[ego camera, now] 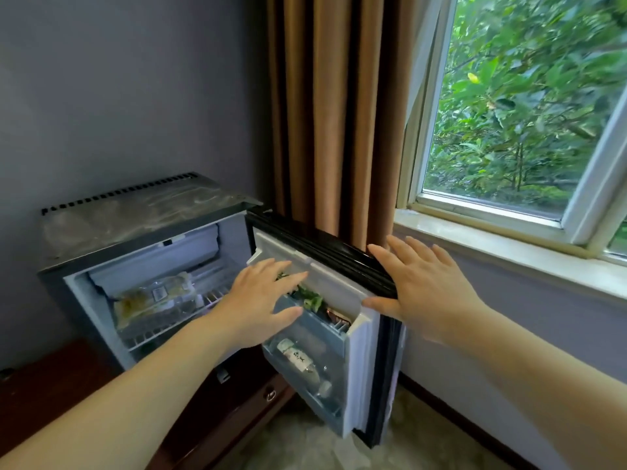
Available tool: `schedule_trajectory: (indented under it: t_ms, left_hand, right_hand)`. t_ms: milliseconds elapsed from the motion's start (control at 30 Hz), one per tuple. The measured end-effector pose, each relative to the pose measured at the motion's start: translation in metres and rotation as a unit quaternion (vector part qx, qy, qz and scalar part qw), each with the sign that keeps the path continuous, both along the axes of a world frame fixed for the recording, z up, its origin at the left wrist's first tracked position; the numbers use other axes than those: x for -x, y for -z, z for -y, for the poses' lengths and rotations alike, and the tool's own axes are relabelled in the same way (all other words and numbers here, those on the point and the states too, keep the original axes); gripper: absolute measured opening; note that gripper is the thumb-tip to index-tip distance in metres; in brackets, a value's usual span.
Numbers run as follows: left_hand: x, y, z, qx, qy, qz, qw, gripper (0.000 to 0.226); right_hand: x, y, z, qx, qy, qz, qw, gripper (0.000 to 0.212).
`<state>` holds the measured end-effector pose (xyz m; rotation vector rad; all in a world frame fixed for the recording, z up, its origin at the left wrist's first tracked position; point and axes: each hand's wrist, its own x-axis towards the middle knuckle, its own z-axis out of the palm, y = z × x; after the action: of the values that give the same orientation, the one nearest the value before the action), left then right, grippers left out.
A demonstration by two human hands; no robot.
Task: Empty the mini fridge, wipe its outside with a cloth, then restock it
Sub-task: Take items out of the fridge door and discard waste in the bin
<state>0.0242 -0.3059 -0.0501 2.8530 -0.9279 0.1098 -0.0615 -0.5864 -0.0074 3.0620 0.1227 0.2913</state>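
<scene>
The mini fridge [135,218] stands on a dark wooden cabinet with its door [325,252] swung open to the right. My left hand [261,300] reaches with spread fingers over the door's upper shelf, above a green-leafed packet [310,296]. My right hand [420,286] rests open on the door's top outer edge. A clear bottle [300,362] lies in the lower door bin. A yellowish sealed food pack [152,298] sits on the wire shelf inside.
The wooden cabinet [40,388] runs along the left under the fridge. Brown curtains [339,113] hang behind the door. A window [522,106] and its sill [509,252] are at right. Carpeted floor [305,442] lies below.
</scene>
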Motion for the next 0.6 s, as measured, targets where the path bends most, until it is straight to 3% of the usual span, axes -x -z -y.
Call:
schedule_trajectory:
  t_ms: [267,467,600]
  left_hand:
    - [-0.051,0.015,-0.015,0.013,0.063,0.006,0.998,0.066]
    - [-0.078,0.028,-0.034,0.041,0.087,0.000,0.995,0.064]
    - [-0.087,0.040,-0.056,0.072,0.087,-0.006,0.994,0.063]
  right_hand:
    - [-0.009,0.007,-0.014,0.030,0.094,0.016,0.995,0.086]
    - [-0.024,0.042,-0.060,0.046,0.017,0.133,0.990,0.069]
    - [-0.034,0.070,-0.089,0.050,-0.054,0.160,0.984,0.063]
